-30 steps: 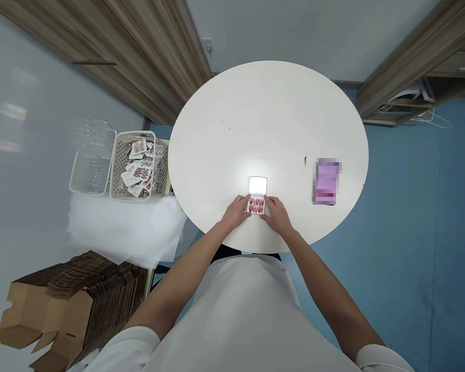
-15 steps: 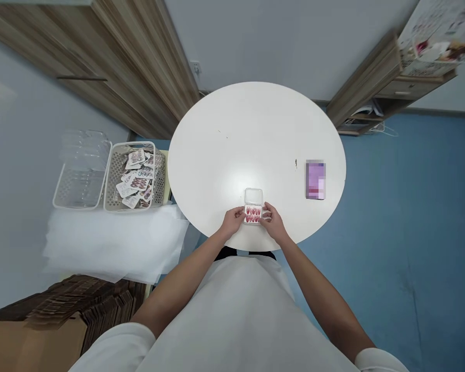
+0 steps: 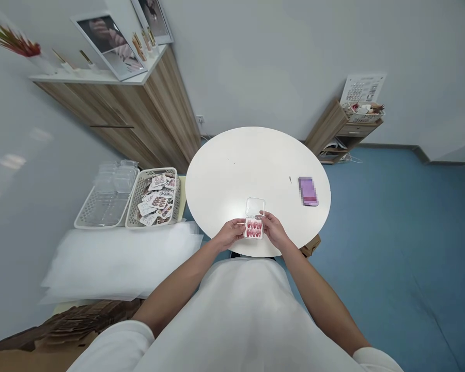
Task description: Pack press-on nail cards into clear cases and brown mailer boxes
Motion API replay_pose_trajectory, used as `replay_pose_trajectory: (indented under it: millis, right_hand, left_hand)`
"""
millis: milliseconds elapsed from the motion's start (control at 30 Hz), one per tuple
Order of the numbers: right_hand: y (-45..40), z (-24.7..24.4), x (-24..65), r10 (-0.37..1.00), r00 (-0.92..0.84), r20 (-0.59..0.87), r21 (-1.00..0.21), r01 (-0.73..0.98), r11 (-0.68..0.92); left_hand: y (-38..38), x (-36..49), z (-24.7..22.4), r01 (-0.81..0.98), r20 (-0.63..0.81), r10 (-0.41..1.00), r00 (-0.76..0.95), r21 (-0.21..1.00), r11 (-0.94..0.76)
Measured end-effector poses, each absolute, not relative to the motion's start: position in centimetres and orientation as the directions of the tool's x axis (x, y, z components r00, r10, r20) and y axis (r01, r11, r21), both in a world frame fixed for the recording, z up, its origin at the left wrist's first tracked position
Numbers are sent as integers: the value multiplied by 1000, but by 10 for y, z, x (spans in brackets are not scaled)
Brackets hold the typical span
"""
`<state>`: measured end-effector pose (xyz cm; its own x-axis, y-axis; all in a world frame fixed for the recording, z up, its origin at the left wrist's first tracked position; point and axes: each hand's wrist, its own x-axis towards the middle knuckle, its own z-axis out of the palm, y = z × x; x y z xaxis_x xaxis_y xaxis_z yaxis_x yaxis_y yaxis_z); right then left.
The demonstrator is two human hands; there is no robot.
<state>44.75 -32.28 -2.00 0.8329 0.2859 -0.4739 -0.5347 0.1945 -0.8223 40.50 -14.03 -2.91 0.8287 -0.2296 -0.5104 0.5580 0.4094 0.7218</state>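
Observation:
A small clear plastic case (image 3: 254, 207) with its lid raised is at the near edge of the round white table (image 3: 256, 155). In its lower half lies a white card with two rows of pink-red press-on nails (image 3: 253, 228). My left hand (image 3: 231, 232) grips the left side of the case between thumb and fingers. At the right side, my right hand (image 3: 273, 229) has its fingers on the case near the hinge, thumb beside the card.
A purple pixelated item (image 3: 308, 191) rests at the table's right. To the left are a basket of nail cards (image 3: 130, 206), a basket of clear cases (image 3: 101, 226) and white sheets (image 3: 120, 258). Wooden cabinets stand behind, left (image 3: 166, 103) and right (image 3: 325, 129).
The view has tilted up, showing more wall and cabinet top. My right hand's fingers have moved up toward the hinge of the case, and both hands still hold it.

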Motion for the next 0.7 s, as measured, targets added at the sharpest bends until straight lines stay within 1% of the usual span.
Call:
replay_pose_trajectory:
  millis: [100, 267, 333, 533, 700]
  right_hand:
    - [-320, -15, 443, 300, 842, -449, -828, -518, 214]
    - [-322, -9, 440, 296, 870, -394, -884, -447, 137]
    - [-323, -7, 438, 282, 881, -381, -892, -430, 139]
    - [-324, -4, 426, 233, 899, -372, -874, -423, 238]
    - [-326, -4, 419, 248, 878, -409, -795, -477, 376]
  left_hand:
    - [-137, 401, -28, 579, -520, -263, 813, 671, 463]
    - [-136, 400, -31, 577, -510, -291, 810, 602, 552]
    - [-138, 400, -31, 568, -493, -304, 815, 581, 582]
    - [-146, 400, -26, 550, -480, -301, 824, 553, 626]
    - [-151, 397, -29, 542, -486, -299, 821, 501, 675]
